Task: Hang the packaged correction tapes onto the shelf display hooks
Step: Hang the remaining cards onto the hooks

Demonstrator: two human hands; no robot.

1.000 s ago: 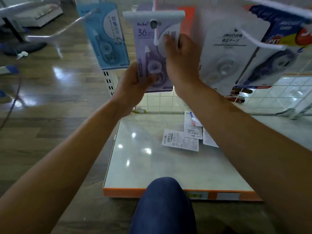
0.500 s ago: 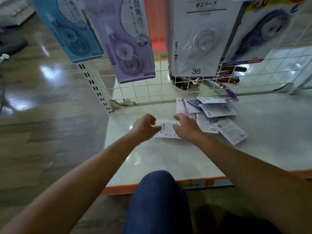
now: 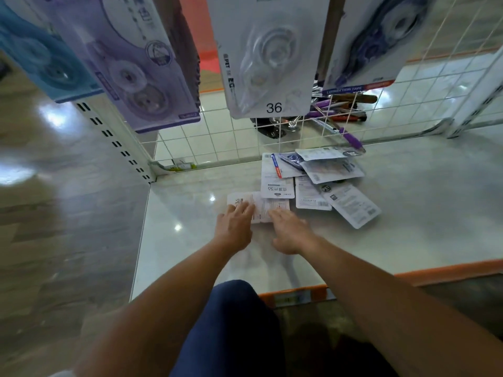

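Several packaged correction tapes lie face down in a loose pile (image 3: 321,180) on the pale shelf base (image 3: 190,240). The nearest one, a white pack marked 36 (image 3: 261,204), lies flat in front of the pile. My left hand (image 3: 235,225) rests with straight fingers on its left end. My right hand (image 3: 288,231) lies flat on its right part, fingers straight. Above hang a blue pack (image 3: 40,55), a purple pack (image 3: 136,66), a white pack marked 36 (image 3: 266,55) and a dark blue pack (image 3: 378,42).
A white wire grid (image 3: 217,140) backs the shelf, with pens and tools (image 3: 334,112) behind it. A slotted upright post (image 3: 117,142) stands at the left corner. The shelf has an orange front edge (image 3: 435,273). My blue-clad knee (image 3: 231,322) is below.
Both hands left the purple pack hanging on its hook, dropped to the shelf base, and now lie on the nearest face-down pack. The view tilted downward.
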